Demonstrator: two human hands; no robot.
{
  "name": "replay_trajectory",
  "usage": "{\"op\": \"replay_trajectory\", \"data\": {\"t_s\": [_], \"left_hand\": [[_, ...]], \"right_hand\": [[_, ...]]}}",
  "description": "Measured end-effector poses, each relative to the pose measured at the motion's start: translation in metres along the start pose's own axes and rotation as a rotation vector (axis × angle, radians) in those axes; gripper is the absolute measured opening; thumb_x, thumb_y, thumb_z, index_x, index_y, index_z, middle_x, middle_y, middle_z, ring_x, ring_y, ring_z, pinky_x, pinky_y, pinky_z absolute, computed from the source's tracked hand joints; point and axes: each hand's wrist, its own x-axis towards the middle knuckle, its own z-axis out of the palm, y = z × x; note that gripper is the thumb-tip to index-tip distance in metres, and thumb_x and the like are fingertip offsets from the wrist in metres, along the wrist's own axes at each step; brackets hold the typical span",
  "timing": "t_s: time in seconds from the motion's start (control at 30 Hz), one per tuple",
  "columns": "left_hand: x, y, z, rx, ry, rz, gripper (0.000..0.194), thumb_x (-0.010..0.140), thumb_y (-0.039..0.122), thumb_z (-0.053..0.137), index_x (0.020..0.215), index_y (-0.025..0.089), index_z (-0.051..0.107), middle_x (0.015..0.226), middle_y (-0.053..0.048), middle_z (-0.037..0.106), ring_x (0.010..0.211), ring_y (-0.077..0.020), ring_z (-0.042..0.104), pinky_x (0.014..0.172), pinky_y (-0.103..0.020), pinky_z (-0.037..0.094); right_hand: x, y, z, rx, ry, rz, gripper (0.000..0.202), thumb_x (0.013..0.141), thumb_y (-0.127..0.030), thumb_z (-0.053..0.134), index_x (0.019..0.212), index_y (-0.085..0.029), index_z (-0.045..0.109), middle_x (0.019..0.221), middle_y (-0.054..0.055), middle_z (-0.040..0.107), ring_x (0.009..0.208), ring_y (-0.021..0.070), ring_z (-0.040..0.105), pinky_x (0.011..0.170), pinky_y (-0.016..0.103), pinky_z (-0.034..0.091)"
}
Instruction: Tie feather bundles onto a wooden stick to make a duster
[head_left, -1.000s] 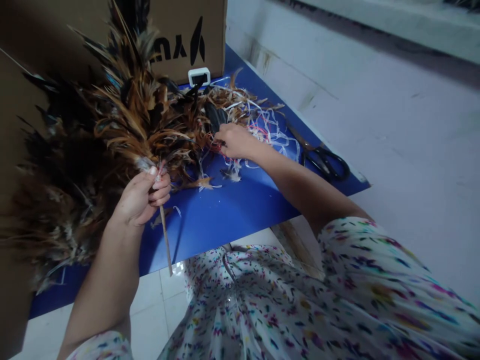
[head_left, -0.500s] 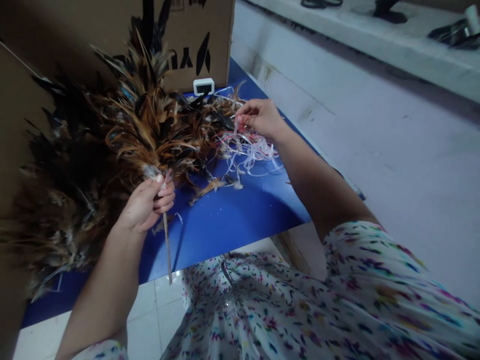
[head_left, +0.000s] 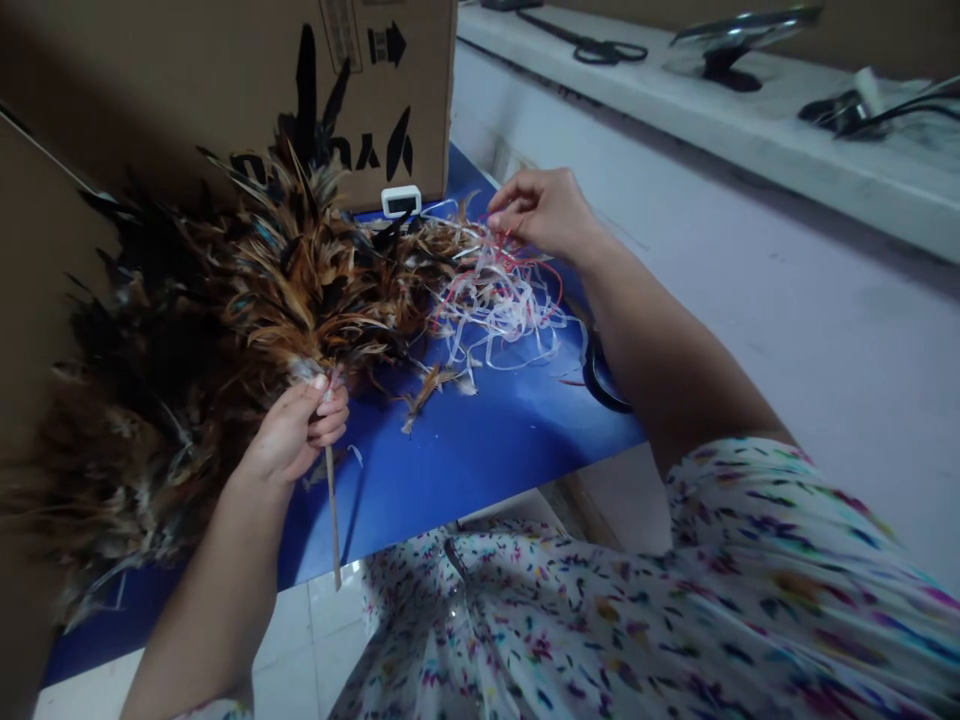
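My left hand is closed around the stick of a feather duster, just below its brown and black feathers. The bare end of the stick points down past the table edge. Over a tangle of white and red plastic string, my right hand makes a pinch, with red strands at its fingertips. Whether the pinched strand is free of the tangle I cannot tell. A heap of loose feathers lies left of the duster.
A large cardboard box stands behind the feathers, with a small white device in front. On the blue table a black ring-shaped thing lies beside my right forearm. Scissors rest on the ledge at the right.
My right hand has moved slightly up and right over the tangle, and more red strands show beneath it. The left hand keeps its hold on the duster. The view has shifted a little.
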Motion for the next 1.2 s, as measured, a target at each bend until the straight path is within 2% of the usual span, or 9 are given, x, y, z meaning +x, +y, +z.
{"op": "replay_trajectory", "data": {"t_s": [0.17,0.3,0.43,0.57,0.77,0.93,1.0,1.2], "left_hand": [[0.0,0.0,-0.001,-0.003,-0.003,-0.003,0.034,0.082,0.035,0.077,0.075,0.015,0.05,0.06,0.008,0.038,0.041,-0.001,0.023,0.035,-0.011,0.025],[0.0,0.0,-0.001,0.002,0.0,-0.007,0.037,0.081,0.036,0.078,0.073,0.015,0.048,0.06,0.008,0.038,0.041,-0.0008,0.023,0.035,-0.011,0.025],[0.0,0.0,0.0,0.008,-0.004,0.007,0.039,0.079,0.037,0.08,0.073,0.016,0.047,0.06,0.008,0.039,0.041,-0.0007,0.024,0.035,-0.011,0.026],[0.0,0.0,0.002,-0.001,-0.004,0.004,0.033,0.081,0.034,0.078,0.079,0.015,0.051,0.06,0.008,0.038,0.04,-0.0008,0.024,0.035,-0.011,0.024],[0.001,-0.001,0.0,-0.027,0.003,-0.012,0.028,0.085,0.031,0.073,0.079,0.015,0.051,0.06,0.008,0.039,0.04,-0.0009,0.024,0.035,-0.011,0.023],[0.0,-0.001,0.0,-0.023,-0.016,0.008,0.031,0.083,0.032,0.076,0.078,0.016,0.05,0.06,0.008,0.039,0.04,-0.0008,0.024,0.035,-0.012,0.024],[0.0,-0.001,0.0,-0.015,-0.024,0.014,0.032,0.081,0.034,0.078,0.079,0.015,0.052,0.06,0.008,0.039,0.04,-0.0006,0.024,0.035,-0.012,0.025],[-0.001,-0.001,0.002,-0.02,-0.039,0.011,0.033,0.08,0.034,0.079,0.079,0.015,0.053,0.06,0.008,0.04,0.04,-0.0007,0.026,0.035,-0.011,0.027]], "right_hand": [[-0.004,-0.019,-0.01,-0.019,-0.053,-0.005,0.016,0.069,-0.03,0.083,0.069,-0.023,0.068,0.046,-0.004,0.056,0.065,0.0136,0.068,0.068,0.03,0.057],[-0.01,-0.033,-0.016,0.028,-0.082,0.043,0.014,0.07,-0.025,0.084,0.072,-0.022,0.071,0.052,-0.004,0.062,0.057,0.0138,0.066,0.059,0.03,0.058],[-0.015,-0.045,-0.024,0.039,-0.05,0.059,0.02,0.063,-0.017,0.088,0.076,-0.022,0.073,0.061,-0.003,0.068,0.059,0.0168,0.067,0.059,0.034,0.059],[-0.018,-0.051,-0.029,0.04,-0.017,0.012,0.024,0.06,-0.013,0.088,0.076,-0.023,0.074,0.068,-0.003,0.071,0.065,0.0188,0.069,0.062,0.036,0.06],[-0.02,-0.059,-0.032,-0.046,0.09,0.007,0.021,0.064,-0.005,0.083,0.074,-0.021,0.074,0.063,-0.003,0.068,0.065,0.0192,0.07,0.062,0.035,0.059],[-0.029,-0.078,-0.034,-0.211,0.114,-0.094,0.018,0.069,-0.008,0.079,0.074,-0.024,0.074,0.067,-0.003,0.07,0.074,0.0147,0.069,0.07,0.027,0.057],[-0.034,-0.086,-0.033,-0.227,0.117,-0.105,0.016,0.069,-0.011,0.081,0.074,-0.024,0.074,0.068,-0.003,0.07,0.076,0.0152,0.07,0.071,0.027,0.058],[-0.053,-0.097,-0.025,-0.029,0.092,-0.023,0.024,0.061,-0.017,0.089,0.079,-0.023,0.074,0.07,-0.002,0.07,0.073,0.0185,0.071,0.068,0.034,0.062]]}}
